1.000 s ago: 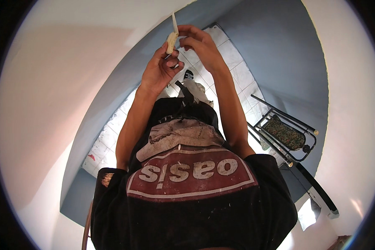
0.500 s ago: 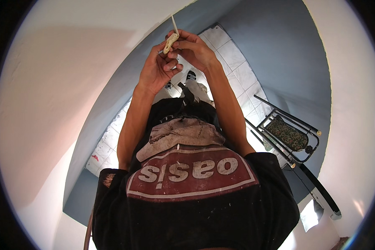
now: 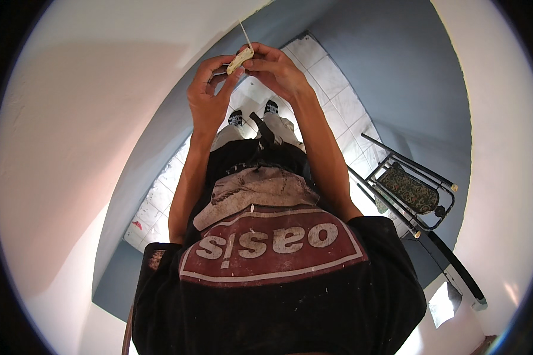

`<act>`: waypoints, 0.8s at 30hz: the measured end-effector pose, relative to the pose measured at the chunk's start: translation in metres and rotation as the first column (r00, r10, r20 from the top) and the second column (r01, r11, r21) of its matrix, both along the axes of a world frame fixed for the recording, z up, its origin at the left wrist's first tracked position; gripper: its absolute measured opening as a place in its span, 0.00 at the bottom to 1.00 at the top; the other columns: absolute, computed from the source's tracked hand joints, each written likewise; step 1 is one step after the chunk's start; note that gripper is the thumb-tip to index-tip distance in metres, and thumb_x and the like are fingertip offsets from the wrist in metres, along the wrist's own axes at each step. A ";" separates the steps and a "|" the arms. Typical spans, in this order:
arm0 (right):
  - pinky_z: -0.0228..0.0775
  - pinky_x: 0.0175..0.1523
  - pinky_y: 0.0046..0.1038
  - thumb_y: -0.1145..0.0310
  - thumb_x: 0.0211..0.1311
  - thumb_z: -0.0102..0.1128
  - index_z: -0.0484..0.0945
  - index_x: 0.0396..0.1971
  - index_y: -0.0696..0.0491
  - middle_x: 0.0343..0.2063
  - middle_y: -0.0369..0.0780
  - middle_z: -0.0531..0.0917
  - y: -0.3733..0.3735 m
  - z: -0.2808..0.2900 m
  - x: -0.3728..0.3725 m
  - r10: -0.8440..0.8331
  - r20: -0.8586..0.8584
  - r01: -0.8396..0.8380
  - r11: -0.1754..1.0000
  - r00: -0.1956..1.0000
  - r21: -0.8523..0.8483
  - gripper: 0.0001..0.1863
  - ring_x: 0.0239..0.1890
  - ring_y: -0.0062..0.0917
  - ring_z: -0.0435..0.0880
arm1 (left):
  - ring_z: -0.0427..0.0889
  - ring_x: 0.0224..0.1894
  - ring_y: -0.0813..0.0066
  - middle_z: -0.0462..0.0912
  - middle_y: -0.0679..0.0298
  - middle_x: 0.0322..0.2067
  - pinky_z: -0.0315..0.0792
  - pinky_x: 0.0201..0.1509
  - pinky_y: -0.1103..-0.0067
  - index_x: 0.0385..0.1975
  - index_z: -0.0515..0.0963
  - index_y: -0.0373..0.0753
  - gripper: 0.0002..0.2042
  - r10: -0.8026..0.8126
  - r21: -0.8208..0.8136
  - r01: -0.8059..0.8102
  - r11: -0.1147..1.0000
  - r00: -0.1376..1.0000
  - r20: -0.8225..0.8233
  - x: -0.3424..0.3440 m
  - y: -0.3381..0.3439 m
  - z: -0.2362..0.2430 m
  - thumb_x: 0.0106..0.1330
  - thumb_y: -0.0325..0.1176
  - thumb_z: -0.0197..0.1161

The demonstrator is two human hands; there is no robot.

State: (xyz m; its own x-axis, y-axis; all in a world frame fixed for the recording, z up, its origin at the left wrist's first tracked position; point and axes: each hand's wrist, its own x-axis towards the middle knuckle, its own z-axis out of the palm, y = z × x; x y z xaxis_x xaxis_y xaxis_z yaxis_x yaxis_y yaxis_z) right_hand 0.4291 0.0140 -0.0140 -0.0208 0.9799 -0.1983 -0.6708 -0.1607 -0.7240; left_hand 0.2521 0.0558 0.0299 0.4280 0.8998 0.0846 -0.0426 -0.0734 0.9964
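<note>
Both my hands are raised ahead of me at the upper middle, fingers meeting around a small cream-yellow oblong piece [image 3: 239, 61]. From its right end a thin, stiff-looking pale strip [image 3: 246, 35] juts upward, narrow as a blade. What kind of thing this is, I cannot make out. My left hand [image 3: 210, 83] pinches its left end between thumb and fingers. On the other end, the fingers of my right hand [image 3: 275, 71] are closed, near the base of the strip. Part of the piece is hidden behind the fingertips.
A wall with a white upper part [image 3: 100, 89] and blue-grey lower part [image 3: 397, 65] curves around me. Pale floor tiles [image 3: 331, 80] lie below, with my dark shoes [image 3: 271, 107] on them. At right stands a black metal-framed chair with a patterned cushion [image 3: 405, 186].
My left hand has shifted slightly left and turned, its fingers now gripping the piece's left end. The piece has tilted flatter and the strip leans a little more left. My right hand barely moved.
</note>
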 end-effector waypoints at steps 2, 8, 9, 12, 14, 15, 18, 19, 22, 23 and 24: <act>0.70 0.60 0.28 0.75 0.65 0.67 0.79 0.55 0.56 0.48 0.38 0.85 -0.002 0.007 -0.003 -0.042 0.089 0.044 0.999 0.995 -0.016 0.19 0.50 0.23 0.81 | 0.84 0.50 0.74 0.83 0.60 0.49 0.82 0.54 0.77 0.51 0.82 0.34 0.13 0.011 0.024 -0.010 1.000 0.998 -0.058 -0.003 0.003 0.001 0.68 0.21 0.69; 0.73 0.50 0.25 0.71 0.58 0.77 0.79 0.55 0.56 0.46 0.37 0.83 -0.010 0.023 -0.016 -0.337 0.572 0.329 0.937 0.748 0.122 0.25 0.45 0.20 0.80 | 0.84 0.51 0.72 0.83 0.59 0.50 0.81 0.54 0.76 0.51 0.83 0.34 0.11 -0.022 0.014 0.024 1.000 0.993 -0.116 -0.003 0.013 0.003 0.71 0.23 0.66; 0.73 0.48 0.25 0.70 0.56 0.79 0.80 0.53 0.55 0.45 0.36 0.83 -0.012 0.023 -0.017 -0.392 0.637 0.350 0.915 0.663 0.200 0.25 0.43 0.20 0.80 | 0.84 0.51 0.72 0.83 0.59 0.50 0.80 0.55 0.76 0.52 0.83 0.34 0.11 -0.034 0.014 0.036 0.999 0.992 -0.124 -0.001 0.014 0.002 0.72 0.24 0.65; 0.74 0.46 0.26 0.70 0.53 0.79 0.82 0.51 0.52 0.44 0.36 0.84 -0.012 0.025 -0.015 -0.488 0.737 0.345 0.868 0.467 0.357 0.24 0.41 0.22 0.81 | 0.83 0.53 0.70 0.83 0.58 0.51 0.79 0.56 0.75 0.53 0.83 0.35 0.11 -0.063 0.032 0.066 0.997 0.992 -0.110 0.006 0.018 -0.005 0.73 0.24 0.63; 0.74 0.46 0.25 0.71 0.54 0.79 0.83 0.52 0.52 0.45 0.36 0.84 -0.011 0.029 -0.015 -0.506 0.767 0.325 0.857 0.395 0.399 0.24 0.41 0.22 0.81 | 0.82 0.53 0.70 0.82 0.58 0.50 0.78 0.57 0.75 0.53 0.82 0.35 0.11 -0.067 0.048 0.071 0.996 0.994 -0.088 0.010 0.018 -0.009 0.74 0.25 0.62; 0.73 0.46 0.25 0.72 0.54 0.79 0.84 0.52 0.53 0.45 0.36 0.85 -0.011 0.032 -0.015 -0.506 0.778 0.319 0.857 0.372 0.404 0.23 0.41 0.22 0.81 | 0.81 0.54 0.70 0.81 0.58 0.50 0.78 0.57 0.75 0.53 0.82 0.36 0.11 -0.065 0.056 0.070 0.996 0.995 -0.075 0.012 0.017 -0.011 0.74 0.25 0.62; 0.75 0.45 0.26 0.72 0.55 0.78 0.85 0.51 0.51 0.44 0.37 0.86 -0.013 0.037 -0.010 -0.521 0.802 0.307 0.846 0.293 0.436 0.22 0.42 0.25 0.83 | 0.80 0.54 0.70 0.79 0.59 0.50 0.76 0.58 0.76 0.54 0.81 0.36 0.11 -0.076 0.078 0.082 0.994 0.994 -0.074 0.020 0.016 -0.018 0.76 0.25 0.60; 0.76 0.44 0.27 0.71 0.55 0.77 0.85 0.50 0.50 0.44 0.38 0.86 -0.013 0.038 -0.009 -0.528 0.808 0.305 0.840 0.264 0.449 0.21 0.41 0.26 0.84 | 0.80 0.54 0.71 0.79 0.59 0.50 0.76 0.58 0.76 0.55 0.81 0.35 0.11 -0.084 0.084 0.091 0.992 0.993 -0.079 0.021 0.016 -0.018 0.76 0.26 0.60; 0.74 0.45 0.25 0.74 0.55 0.78 0.87 0.48 0.53 0.44 0.38 0.87 -0.014 0.039 -0.008 -0.530 0.810 0.315 0.836 0.251 0.450 0.19 0.41 0.23 0.83 | 0.81 0.50 0.72 0.78 0.58 0.52 0.77 0.55 0.76 0.58 0.78 0.31 0.13 -0.143 0.121 0.143 0.982 0.990 -0.008 0.024 0.016 -0.017 0.78 0.23 0.56; 0.74 0.45 0.24 0.74 0.55 0.78 0.87 0.47 0.53 0.43 0.38 0.87 -0.014 0.039 -0.008 -0.537 0.806 0.320 0.831 0.249 0.455 0.19 0.41 0.23 0.82 | 0.81 0.50 0.72 0.78 0.58 0.52 0.77 0.55 0.76 0.58 0.78 0.31 0.13 -0.144 0.118 0.143 0.983 0.990 -0.001 0.026 0.016 -0.017 0.78 0.24 0.55; 0.74 0.45 0.24 0.74 0.55 0.78 0.87 0.47 0.54 0.42 0.37 0.87 -0.014 0.039 -0.007 -0.544 0.802 0.324 0.827 0.248 0.460 0.18 0.41 0.23 0.82 | 0.81 0.50 0.72 0.79 0.58 0.52 0.77 0.55 0.76 0.58 0.78 0.31 0.13 -0.144 0.115 0.142 0.983 0.990 0.005 0.027 0.015 -0.016 0.78 0.24 0.55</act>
